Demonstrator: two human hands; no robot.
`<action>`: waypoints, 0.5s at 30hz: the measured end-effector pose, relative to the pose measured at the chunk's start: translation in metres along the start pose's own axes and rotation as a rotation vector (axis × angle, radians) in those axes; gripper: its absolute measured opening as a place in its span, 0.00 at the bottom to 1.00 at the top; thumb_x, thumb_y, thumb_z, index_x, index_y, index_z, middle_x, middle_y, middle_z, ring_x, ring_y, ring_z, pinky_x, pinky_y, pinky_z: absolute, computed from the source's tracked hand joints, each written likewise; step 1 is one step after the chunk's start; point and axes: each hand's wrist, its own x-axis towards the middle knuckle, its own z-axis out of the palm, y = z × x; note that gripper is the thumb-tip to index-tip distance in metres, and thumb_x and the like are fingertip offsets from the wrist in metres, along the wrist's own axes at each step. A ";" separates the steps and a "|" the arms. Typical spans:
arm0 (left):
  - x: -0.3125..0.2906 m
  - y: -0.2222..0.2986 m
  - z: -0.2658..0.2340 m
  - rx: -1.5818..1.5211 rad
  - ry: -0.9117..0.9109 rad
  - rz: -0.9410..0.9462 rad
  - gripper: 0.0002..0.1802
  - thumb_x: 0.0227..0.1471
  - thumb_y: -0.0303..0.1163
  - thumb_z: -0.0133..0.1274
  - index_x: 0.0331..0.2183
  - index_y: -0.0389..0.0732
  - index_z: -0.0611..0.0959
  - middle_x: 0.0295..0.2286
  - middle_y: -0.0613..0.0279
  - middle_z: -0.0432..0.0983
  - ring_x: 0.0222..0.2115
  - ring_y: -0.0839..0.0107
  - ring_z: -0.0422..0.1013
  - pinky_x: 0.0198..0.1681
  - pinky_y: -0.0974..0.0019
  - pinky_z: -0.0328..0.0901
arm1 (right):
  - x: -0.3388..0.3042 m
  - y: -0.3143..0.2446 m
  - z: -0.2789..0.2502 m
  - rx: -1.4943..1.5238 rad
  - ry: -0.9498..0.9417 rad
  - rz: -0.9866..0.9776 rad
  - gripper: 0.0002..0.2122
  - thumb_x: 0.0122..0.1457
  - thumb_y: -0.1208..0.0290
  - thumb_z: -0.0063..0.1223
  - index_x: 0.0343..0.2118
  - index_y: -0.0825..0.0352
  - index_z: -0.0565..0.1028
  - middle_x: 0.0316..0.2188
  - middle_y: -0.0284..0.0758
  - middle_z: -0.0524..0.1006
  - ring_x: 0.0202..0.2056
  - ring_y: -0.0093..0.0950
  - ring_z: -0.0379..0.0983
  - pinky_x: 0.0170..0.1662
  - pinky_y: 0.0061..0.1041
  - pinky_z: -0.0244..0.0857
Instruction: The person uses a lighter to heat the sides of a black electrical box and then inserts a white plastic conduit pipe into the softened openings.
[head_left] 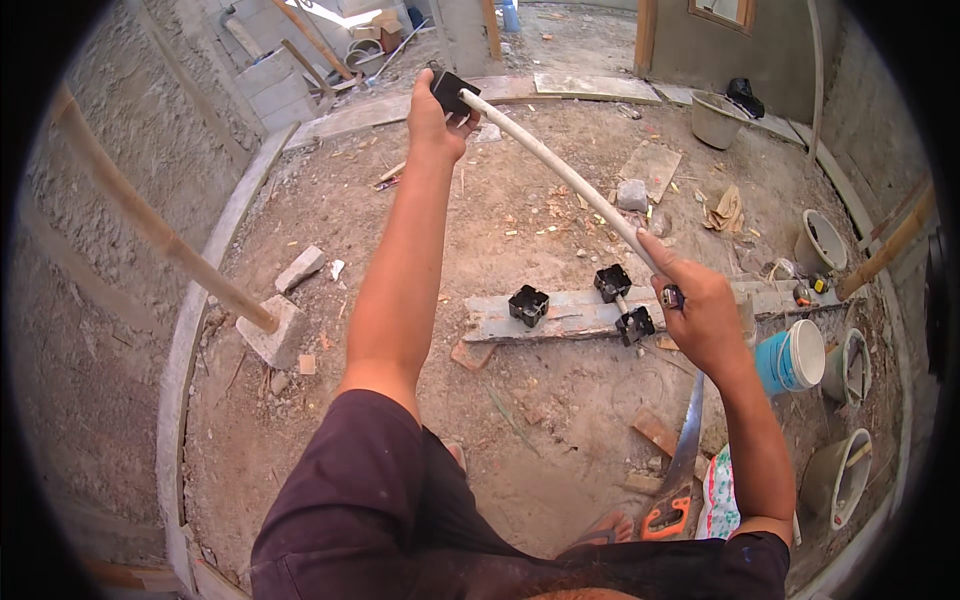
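Observation:
My left hand (430, 122), stretched far forward, grips a black electrical box (455, 93). One end of a long, slightly bent white conduit pipe (565, 172) meets the side of this box. My right hand (702, 312) is closed around the pipe's other end. A small dark item (673, 297) shows at the fingers of that hand, too small to identify. Below, on a worn plank (575, 322), sits a loose black box (528, 305). Beside it, a second black box (612, 283) and a third black box (634, 326) are linked by a short white pipe.
A handsaw (687, 445) with an orange handle lies near my feet. At right stand a blue-and-white bucket (785, 360) and several grey buckets. A bamboo pole (165, 225) leans at left, its foot in a concrete block (272, 340). Rubble and scraps litter the dirt floor.

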 end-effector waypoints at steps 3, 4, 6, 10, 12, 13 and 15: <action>0.002 0.007 -0.005 0.035 -0.051 0.056 0.20 0.56 0.51 0.50 0.37 0.44 0.72 0.34 0.61 0.70 0.36 0.65 0.68 0.35 0.54 0.69 | 0.002 -0.003 0.004 0.003 -0.005 0.001 0.36 0.46 0.87 0.50 0.61 0.49 0.68 0.28 0.39 0.78 0.29 0.39 0.76 0.36 0.36 0.69; 0.003 0.009 -0.007 0.049 -0.075 0.080 0.20 0.56 0.51 0.50 0.37 0.44 0.72 0.34 0.61 0.70 0.35 0.66 0.69 0.34 0.55 0.69 | 0.003 -0.004 0.005 0.011 -0.008 0.005 0.37 0.45 0.87 0.50 0.61 0.49 0.68 0.28 0.38 0.78 0.29 0.39 0.76 0.36 0.36 0.69; -0.003 0.008 -0.003 0.069 -0.054 0.115 0.20 0.56 0.50 0.51 0.37 0.44 0.72 0.34 0.61 0.70 0.34 0.66 0.69 0.34 0.54 0.69 | 0.002 -0.005 0.004 -0.023 -0.002 -0.011 0.37 0.45 0.86 0.50 0.61 0.48 0.68 0.29 0.37 0.78 0.29 0.38 0.76 0.35 0.36 0.69; -0.004 0.010 0.000 0.081 -0.018 0.176 0.20 0.56 0.48 0.53 0.39 0.43 0.70 0.32 0.62 0.71 0.34 0.67 0.70 0.34 0.54 0.70 | 0.003 -0.012 0.003 -0.068 -0.005 0.004 0.38 0.45 0.86 0.51 0.61 0.47 0.67 0.29 0.35 0.79 0.28 0.37 0.76 0.34 0.35 0.69; -0.006 0.010 0.002 0.119 -0.040 0.201 0.20 0.56 0.47 0.53 0.41 0.43 0.69 0.31 0.62 0.71 0.33 0.68 0.71 0.32 0.55 0.71 | 0.003 -0.014 0.001 -0.101 0.010 -0.003 0.38 0.45 0.85 0.52 0.61 0.46 0.67 0.29 0.35 0.78 0.28 0.37 0.76 0.34 0.35 0.69; -0.007 0.009 0.003 0.138 -0.052 0.214 0.20 0.56 0.47 0.53 0.41 0.43 0.69 0.31 0.62 0.71 0.33 0.68 0.72 0.31 0.56 0.71 | 0.003 -0.015 0.001 -0.117 0.018 -0.006 0.37 0.45 0.85 0.52 0.61 0.46 0.67 0.28 0.34 0.78 0.28 0.36 0.76 0.34 0.35 0.69; -0.008 0.009 0.004 0.154 -0.061 0.254 0.19 0.56 0.46 0.53 0.41 0.43 0.69 0.31 0.62 0.71 0.31 0.69 0.72 0.28 0.59 0.72 | 0.002 -0.018 -0.001 -0.161 0.012 0.005 0.37 0.45 0.84 0.52 0.61 0.46 0.67 0.27 0.34 0.77 0.28 0.36 0.76 0.33 0.36 0.69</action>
